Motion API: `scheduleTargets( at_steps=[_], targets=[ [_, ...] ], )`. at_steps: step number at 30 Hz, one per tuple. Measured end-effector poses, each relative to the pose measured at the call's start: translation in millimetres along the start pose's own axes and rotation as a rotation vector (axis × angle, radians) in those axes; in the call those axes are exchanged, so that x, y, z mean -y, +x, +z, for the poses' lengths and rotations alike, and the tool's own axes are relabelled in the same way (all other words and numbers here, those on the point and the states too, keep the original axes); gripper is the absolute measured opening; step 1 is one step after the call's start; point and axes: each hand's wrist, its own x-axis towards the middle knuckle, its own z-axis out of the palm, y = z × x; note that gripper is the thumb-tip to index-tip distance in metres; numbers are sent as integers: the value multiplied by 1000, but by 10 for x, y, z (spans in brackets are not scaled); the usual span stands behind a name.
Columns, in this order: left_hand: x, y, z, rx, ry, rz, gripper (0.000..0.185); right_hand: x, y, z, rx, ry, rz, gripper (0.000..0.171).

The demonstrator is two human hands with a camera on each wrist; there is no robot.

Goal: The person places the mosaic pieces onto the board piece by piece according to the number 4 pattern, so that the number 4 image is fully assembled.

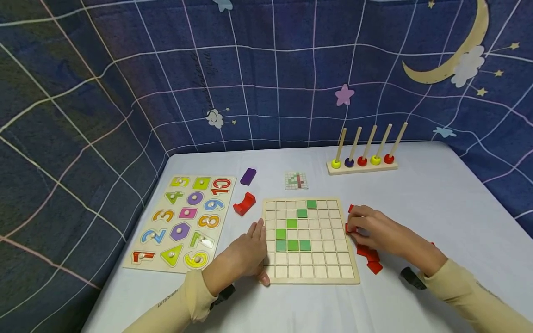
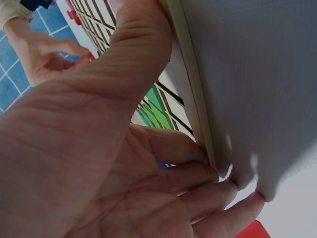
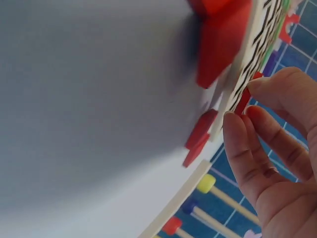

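A person in pale yellow sleeves works at a white table, the left hand [image 1: 245,254] resting flat with straight, relaxed fingers against the left edge of a square wooden grid board [image 1: 310,273], thumb at the board's lower left corner. The right hand [image 1: 376,231] sits at the board's right edge, its fingertips [image 3: 257,84] pinching a small flat red square tile [image 3: 242,101] held just at the rim. More loose red tiles [image 1: 370,259] lie on the table beside and below that hand, some hidden under it. On the board, seven green square tiles [image 1: 293,245] sit in the cells, forming a stepped line rising toward the upper right. Left of the board lies a wooden number-and-shape puzzle [image 1: 183,222] with coloured pieces. Just beyond the board's upper left corner rests a red curved block [image 1: 244,204], with a purple rectangular block [image 1: 248,176] farther back. A small printed pattern card [image 1: 296,180] lies behind the board. Farthest back, a wooden five-peg stand [image 1: 362,162] carries yellow, purple and red beads before a dark blue star-and-moon cloth backdrop [image 1: 266,69].
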Motion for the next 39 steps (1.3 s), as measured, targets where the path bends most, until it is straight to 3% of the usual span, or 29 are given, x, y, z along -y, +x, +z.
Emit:
scheduleTargets(
  at_steps=[7,17,28,39],
  targets=[
    [-12,5,0,5,-14,-1,125,28,332,5,107,71,24,17],
    [-40,24,12,12,47,3,128,-20,781,207,185,110,-34,9],
    [-28,15,-13,-2,62,3,128,-26,932,294,106,62,-75,13],
    [-5,8,9,5,49,1,122,33,955,300,116,29,-75,12]
  ],
)
